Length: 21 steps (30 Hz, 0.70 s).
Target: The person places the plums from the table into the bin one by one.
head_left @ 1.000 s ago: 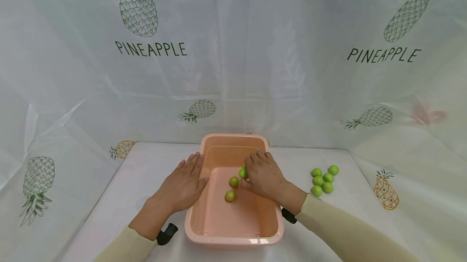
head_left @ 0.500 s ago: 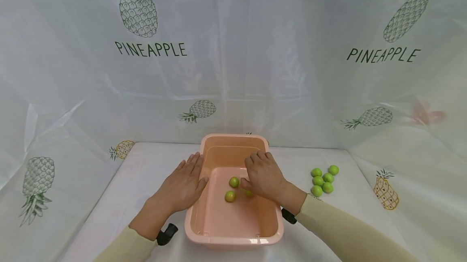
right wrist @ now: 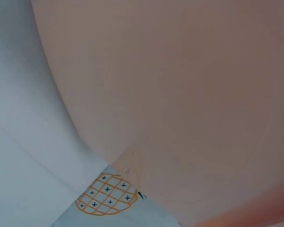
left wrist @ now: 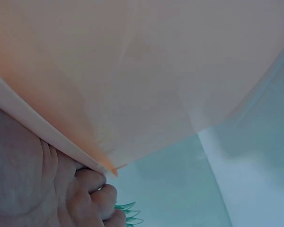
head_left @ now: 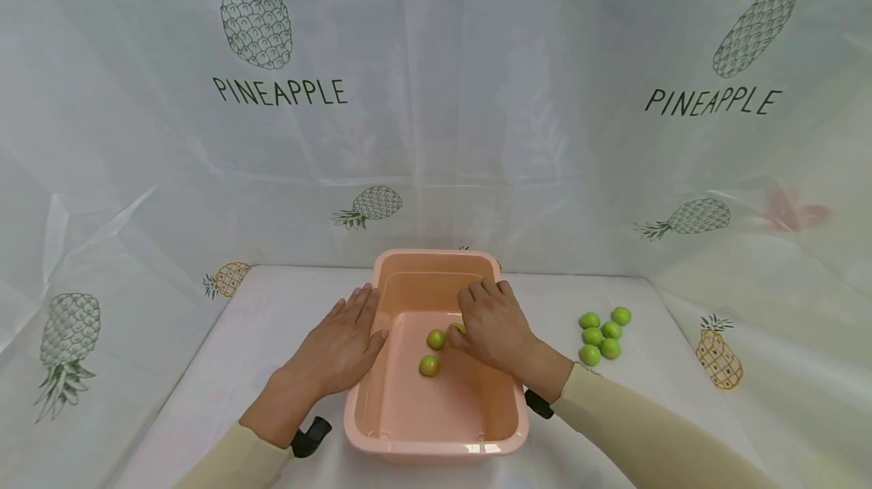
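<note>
Head view: pink tub sits mid-counter, long sides running away from the person. L hand lies along tub's L rim, fingers straight, thumb out to the side; L grip wide, resting on the tub w/o clasping it. R hand is over the R rim, fingers bent, thumb pointing into the tub; underside hidden, so can't tell if R grip has hold of the rim or anything else.

3 round green fruits in tub: near fruit & mid fruit in plain sight, apart; third fruit partly hidden by R thumb, can't tell if they touch. 6 more, the loose fruits, sit clustered on the counter, R of tub, well apart from it.

L wrist cam: palm against the rim, tub wall filling most of the rest. R wrist cam: mostly tub wall, plus an orange pineapple print. Backdrop sheet behind the counter has more pineapples & "PINEAPPLE" lettering. Pale sleeves, both arms.
</note>
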Tool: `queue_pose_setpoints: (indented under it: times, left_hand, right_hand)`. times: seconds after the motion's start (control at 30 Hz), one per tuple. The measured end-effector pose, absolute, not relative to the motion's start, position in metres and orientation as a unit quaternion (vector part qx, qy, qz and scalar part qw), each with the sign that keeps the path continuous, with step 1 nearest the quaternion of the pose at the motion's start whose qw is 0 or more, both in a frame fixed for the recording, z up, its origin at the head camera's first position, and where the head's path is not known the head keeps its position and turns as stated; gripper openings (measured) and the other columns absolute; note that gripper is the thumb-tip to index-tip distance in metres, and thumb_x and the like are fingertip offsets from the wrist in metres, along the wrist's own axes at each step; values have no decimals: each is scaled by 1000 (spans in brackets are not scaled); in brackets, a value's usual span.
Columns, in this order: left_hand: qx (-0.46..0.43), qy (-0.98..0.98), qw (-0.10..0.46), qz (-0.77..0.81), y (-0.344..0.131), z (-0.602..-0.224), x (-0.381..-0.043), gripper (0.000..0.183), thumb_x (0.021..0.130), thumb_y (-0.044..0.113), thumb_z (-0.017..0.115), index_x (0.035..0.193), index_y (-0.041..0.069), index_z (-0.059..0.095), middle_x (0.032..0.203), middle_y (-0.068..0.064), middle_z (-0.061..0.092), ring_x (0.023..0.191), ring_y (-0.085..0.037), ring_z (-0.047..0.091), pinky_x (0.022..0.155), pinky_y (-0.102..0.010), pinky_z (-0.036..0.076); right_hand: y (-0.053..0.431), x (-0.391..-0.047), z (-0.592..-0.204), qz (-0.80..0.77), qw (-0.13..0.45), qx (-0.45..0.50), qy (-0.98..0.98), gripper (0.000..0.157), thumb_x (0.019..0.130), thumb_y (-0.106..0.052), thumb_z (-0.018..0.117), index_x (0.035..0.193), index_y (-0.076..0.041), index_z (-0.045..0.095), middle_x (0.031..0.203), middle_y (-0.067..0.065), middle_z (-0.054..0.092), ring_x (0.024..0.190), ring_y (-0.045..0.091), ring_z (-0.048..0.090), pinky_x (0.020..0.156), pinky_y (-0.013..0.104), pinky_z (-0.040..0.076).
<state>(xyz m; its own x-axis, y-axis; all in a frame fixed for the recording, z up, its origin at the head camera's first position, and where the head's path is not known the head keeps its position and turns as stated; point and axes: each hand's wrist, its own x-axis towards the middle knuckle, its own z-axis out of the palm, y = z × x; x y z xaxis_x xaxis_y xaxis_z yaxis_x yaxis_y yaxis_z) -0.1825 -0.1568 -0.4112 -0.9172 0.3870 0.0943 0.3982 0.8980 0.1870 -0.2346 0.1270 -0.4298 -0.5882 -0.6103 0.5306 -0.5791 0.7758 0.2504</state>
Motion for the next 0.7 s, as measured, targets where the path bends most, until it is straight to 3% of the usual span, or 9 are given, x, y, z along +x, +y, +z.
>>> queue_pose_setpoints:
  times: [0.33,0.5,0.7]
  left_hand:
    - [-194,-974,25,-112,-156,-412,-182,70,112,36,45,162,-10,27,170,-28,28,159,-43,27,129,-57,27]
    - [-193,-974,27,-112,-155,-412,-182,70,112,35,46,162,-10,27,170,-28,28,159,-42,28,129,-57,27]
    - [-193,-974,27,-112,-156,-413,-182,70,112,35,45,162,-10,26,170,-28,27,159,-42,27,129,-57,26]
  right_hand:
    - [151,-232,-423,76,367,307,-875,28,87,-30,70,98,-5,64,88,8,61,81,30,51,70,43,41]
    - [186,-239,-424,116,409,271,-864,26,89,-26,66,97,-1,66,86,13,62,79,35,53,66,47,41]
    - [243,-241,-436,111,420,212,-875,34,90,-29,64,99,3,65,90,21,65,83,44,55,67,53,41]
